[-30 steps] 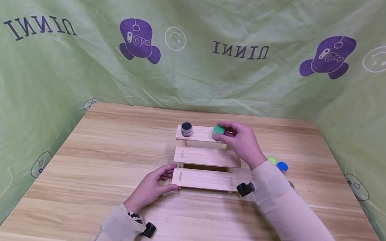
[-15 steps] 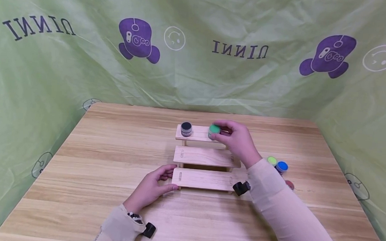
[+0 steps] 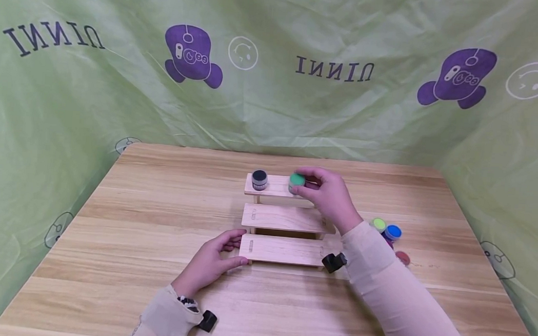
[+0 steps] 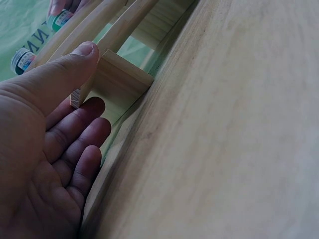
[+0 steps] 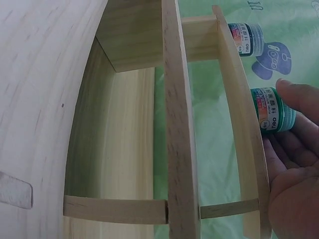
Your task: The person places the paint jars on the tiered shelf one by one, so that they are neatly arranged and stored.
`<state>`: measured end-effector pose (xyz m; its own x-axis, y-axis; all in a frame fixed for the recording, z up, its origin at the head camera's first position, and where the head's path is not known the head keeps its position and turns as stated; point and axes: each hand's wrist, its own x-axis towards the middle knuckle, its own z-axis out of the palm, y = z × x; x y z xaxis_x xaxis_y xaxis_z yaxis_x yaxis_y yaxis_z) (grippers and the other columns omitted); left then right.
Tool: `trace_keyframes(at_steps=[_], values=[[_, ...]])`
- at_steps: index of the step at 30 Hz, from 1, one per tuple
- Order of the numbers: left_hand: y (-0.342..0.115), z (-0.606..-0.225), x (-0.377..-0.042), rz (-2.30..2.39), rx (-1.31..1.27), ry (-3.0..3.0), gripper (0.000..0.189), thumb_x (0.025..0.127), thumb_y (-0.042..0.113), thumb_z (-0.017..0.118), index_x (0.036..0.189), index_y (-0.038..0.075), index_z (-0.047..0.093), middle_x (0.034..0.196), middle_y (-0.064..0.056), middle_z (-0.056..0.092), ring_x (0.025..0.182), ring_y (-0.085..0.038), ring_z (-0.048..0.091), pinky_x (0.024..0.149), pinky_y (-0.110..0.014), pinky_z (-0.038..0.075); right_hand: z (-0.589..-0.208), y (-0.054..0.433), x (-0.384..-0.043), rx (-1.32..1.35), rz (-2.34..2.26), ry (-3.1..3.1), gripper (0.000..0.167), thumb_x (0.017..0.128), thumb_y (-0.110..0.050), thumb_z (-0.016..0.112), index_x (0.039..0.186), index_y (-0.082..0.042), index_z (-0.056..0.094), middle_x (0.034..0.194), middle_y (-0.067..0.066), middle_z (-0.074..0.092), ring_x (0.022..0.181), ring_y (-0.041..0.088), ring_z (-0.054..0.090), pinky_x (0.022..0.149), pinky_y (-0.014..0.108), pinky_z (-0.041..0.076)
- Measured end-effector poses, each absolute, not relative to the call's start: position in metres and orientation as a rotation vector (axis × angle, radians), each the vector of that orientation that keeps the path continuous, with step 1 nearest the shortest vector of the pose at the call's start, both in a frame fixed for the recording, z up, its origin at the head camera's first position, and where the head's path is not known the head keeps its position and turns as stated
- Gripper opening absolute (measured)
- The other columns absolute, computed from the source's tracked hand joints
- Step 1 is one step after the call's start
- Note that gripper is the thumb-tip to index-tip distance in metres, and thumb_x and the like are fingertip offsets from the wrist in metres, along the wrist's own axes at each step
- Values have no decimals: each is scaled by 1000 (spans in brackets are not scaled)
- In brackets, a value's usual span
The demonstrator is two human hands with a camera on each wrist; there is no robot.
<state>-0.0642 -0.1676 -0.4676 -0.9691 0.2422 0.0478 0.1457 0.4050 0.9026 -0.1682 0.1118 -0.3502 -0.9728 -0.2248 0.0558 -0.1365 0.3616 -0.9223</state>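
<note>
A three-tier wooden display stand [image 3: 289,218] stands on the table, its steps rising away from me. My right hand [image 3: 331,195] pinches a green paint jar [image 3: 297,180] between thumb and fingers at the right part of the top tier. In the right wrist view the labelled green jar [image 5: 268,110] appears upright with its base at the board. To its left on that tier sits a black paint jar [image 3: 259,180]. My left hand [image 3: 210,262] holds the left end of the lowest tier, thumb at the front corner; in the left wrist view its fingers [image 4: 82,134] curl below the board.
Right of the stand, partly behind my right sleeve, are a lime-green-lidded jar [image 3: 378,224], a blue-lidded jar [image 3: 393,232] and a reddish-lidded one [image 3: 402,257]. A bit of magenta shows between them. Green printed cloth [image 3: 272,111] hangs around the table [image 3: 156,192].
My right hand has slid slightly left along the top tier with the green paint jar. More of the jars at the right has come into sight. My left hand stays put.
</note>
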Motion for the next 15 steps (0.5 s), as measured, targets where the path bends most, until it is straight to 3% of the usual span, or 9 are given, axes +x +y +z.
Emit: trace_keyframes(at_steps=[15], values=[[-167,-467,-65,1629,329,2541,65,80,21,87,137,9,59,116,-1,69,109,-20,62,97,-33,51,-353,111,-169,-349,-1688,2542,46,85,-12,82,129,-5,66,117,8,69,109,20,68,88,25,56]])
